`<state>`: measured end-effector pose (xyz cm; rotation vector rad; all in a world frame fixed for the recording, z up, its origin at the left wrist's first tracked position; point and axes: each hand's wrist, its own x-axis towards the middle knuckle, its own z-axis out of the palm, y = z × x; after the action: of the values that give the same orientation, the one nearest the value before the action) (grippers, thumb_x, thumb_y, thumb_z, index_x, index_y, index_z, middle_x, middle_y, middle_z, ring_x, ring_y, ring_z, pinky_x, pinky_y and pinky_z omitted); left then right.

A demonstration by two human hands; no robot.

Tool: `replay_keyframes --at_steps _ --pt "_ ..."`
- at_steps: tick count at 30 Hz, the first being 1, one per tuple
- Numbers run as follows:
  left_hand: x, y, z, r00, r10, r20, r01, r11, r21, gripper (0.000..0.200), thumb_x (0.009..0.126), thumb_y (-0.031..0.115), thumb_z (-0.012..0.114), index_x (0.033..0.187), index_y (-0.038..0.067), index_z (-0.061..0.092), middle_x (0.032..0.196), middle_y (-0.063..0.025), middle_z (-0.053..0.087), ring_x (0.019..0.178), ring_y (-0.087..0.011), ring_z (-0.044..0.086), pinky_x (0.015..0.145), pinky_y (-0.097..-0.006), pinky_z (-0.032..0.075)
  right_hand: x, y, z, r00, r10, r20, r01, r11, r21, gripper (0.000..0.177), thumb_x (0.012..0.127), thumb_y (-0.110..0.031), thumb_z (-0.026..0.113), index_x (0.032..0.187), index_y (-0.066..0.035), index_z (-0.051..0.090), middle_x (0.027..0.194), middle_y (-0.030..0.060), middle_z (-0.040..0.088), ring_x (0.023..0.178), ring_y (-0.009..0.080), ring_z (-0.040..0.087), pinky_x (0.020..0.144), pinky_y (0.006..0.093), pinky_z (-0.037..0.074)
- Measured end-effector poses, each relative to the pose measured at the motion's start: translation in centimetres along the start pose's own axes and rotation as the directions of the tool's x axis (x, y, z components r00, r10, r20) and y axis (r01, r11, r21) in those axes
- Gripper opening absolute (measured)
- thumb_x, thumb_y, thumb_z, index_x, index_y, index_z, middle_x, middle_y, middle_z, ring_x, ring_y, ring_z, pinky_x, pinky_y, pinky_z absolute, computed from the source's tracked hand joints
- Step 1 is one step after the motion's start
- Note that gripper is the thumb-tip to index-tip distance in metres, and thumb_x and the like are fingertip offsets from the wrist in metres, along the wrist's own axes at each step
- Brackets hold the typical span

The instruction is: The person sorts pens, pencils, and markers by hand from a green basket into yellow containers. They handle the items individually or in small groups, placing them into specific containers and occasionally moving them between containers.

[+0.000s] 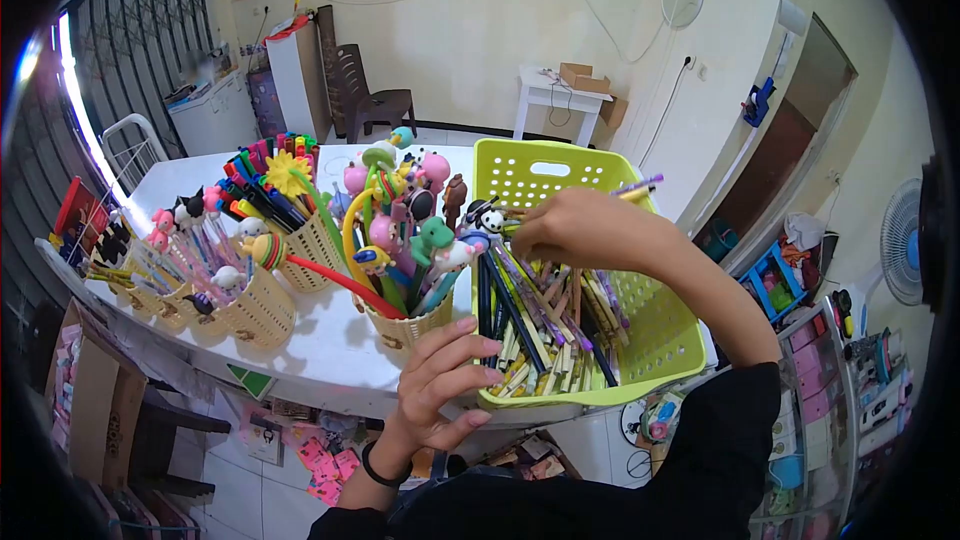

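My right hand (pixel 570 225) is over the green plastic basket (pixel 655 340), its fingers curled. Slim pencils (pixel 640 186), one with a purple end, poke out from behind it; how they sit in the fingers is partly hidden. Beneath lie many loose pencils (pixel 550 325), mostly black, purple and natural wood. My left hand (pixel 435 390) is by the basket's front left corner, fingers apart, holding nothing. Just beyond it stands a woven cup (pixel 405 328) full of novelty pens with animal toppers, including a green dinosaur topper (pixel 432 238) and a panda topper (pixel 488 220).
More woven cups (pixel 258 315) of pens and markers (pixel 270 180) line the left of the white table (pixel 330 350). A brown chair (pixel 370 95) and small white table (pixel 560 95) stand by the wall. At right are a fan (pixel 905 240) and a shelf of goods (pixel 815 420).
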<state>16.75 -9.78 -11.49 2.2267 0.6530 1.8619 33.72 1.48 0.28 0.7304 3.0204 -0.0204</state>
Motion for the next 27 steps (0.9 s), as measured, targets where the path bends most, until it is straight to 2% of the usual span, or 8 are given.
replay_keyframes --at_steps 8,10,15,16,21,23,25,27 --pt "4.2 4.3 -1.5 0.991 -0.060 0.119 0.071 0.993 -0.098 0.032 0.078 0.025 0.047 0.098 0.001 0.051 0.097 -0.0140 0.053 0.097 -0.0275 0.048 0.083 -0.0351 0.036 -3.9 -0.3 -3.4 0.836 -0.041 -0.548 0.108 0.990 0.091 0.016 0.066 0.000 0.060 0.082 -0.002 0.058 0.069 0.0079 0.059 0.060 0.0165 0.057 0.054 0.0242 0.045" --pt "6.2 6.0 -1.7 0.799 -0.404 0.445 0.600 0.585 -0.546 0.040 0.082 0.026 0.042 0.107 -0.005 0.042 0.101 -0.0160 0.050 0.099 -0.0249 0.047 0.085 -0.0324 0.035 -5.6 -0.9 -4.8 0.721 0.024 -0.692 0.100 0.985 0.138 0.016 0.065 0.003 0.060 0.081 0.001 0.058 0.070 0.0072 0.060 0.059 0.0120 0.057 0.052 0.0210 0.045" --pt "10.1 6.0 0.5 0.598 -0.423 0.680 0.720 -0.088 -0.688 0.059 0.083 0.044 0.032 0.114 -0.006 0.030 0.110 -0.0233 0.042 0.100 -0.0296 0.045 0.090 -0.0371 0.033 -8.8 -5.1 -4.9 0.396 -0.127 -0.909 0.015 0.991 -0.132 0.017 0.063 0.003 0.060 0.080 0.001 0.060 0.069 0.0087 0.060 0.058 0.0134 0.057 0.055 0.0209 0.045" --pt "10.6 6.1 1.1 0.527 -0.424 0.736 0.718 -0.240 -0.653 0.061 0.083 0.046 0.030 0.116 -0.006 0.027 0.112 -0.0235 0.039 0.102 -0.0285 0.044 0.091 -0.0377 0.032 -9.6 -6.0 -4.1 0.473 -0.238 -0.848 0.043 0.968 -0.248 0.015 0.064 0.001 0.059 0.080 0.001 0.060 0.071 0.0096 0.060 0.058 0.0132 0.056 0.055 0.0210 0.045" --pt "12.3 5.3 3.0 0.587 -0.504 0.633 0.550 -0.325 -0.769 0.044 0.086 0.036 0.030 0.107 -0.002 0.033 0.091 -0.0130 0.049 0.086 -0.0198 0.050 0.087 -0.0353 0.036 -9.2 -9.9 -2.8 0.671 -0.547 -0.500 0.258 0.805 -0.534 0.014 0.068 -0.005 0.054 0.079 0.001 0.058 0.081 0.0117 0.059 0.064 0.0133 0.055 0.058 0.0213 0.046" --pt "12.3 4.5 3.1 0.815 -0.347 0.465 0.394 -0.256 -0.883 0.031 0.087 0.030 0.031 0.097 0.001 0.038 0.064 -0.0006 0.040 0.057 -0.0103 0.044 0.084 -0.0351 0.039 -9.1 -10.0 -2.3 0.696 -0.561 -0.447 0.263 0.780 -0.568 0.014 0.068 -0.004 0.053 0.080 0.001 0.058 0.084 0.0121 0.058 0.066 0.0132 0.055 0.059 0.0214 0.046" --pt "12.5 6.0 2.6 0.722 -0.559 0.408 0.410 -0.129 -0.903 0.024 0.088 0.026 0.031 0.089 0.003 0.039 0.054 0.0052 0.024 0.043 -0.0047 0.027 0.062 -0.0267 0.046 -9.1 -9.6 -2.1 0.635 -0.566 -0.526 0.351 0.818 -0.456 0.014 0.069 -0.002 0.051 0.081 0.002 0.057 0.085 0.0123 0.059 0.068 0.0137 0.055 0.060 0.0208 0.046" --pt "11.8 5.8 0.6 0.878 -0.409 0.249 0.334 0.150 -0.931 0.022 0.088 0.026 0.031 0.087 0.006 0.040 0.053 0.0055 0.025 0.040 -0.0039 0.025 0.038 -0.0188 0.034 -9.4 -8.9 -2.3 0.552 -0.552 -0.625 0.353 0.834 -0.424 0.012 0.070 -0.005 0.053 0.080 0.000 0.056 0.085 0.0109 0.058 0.068 0.0156 0.055 0.061 0.0212 0.046"
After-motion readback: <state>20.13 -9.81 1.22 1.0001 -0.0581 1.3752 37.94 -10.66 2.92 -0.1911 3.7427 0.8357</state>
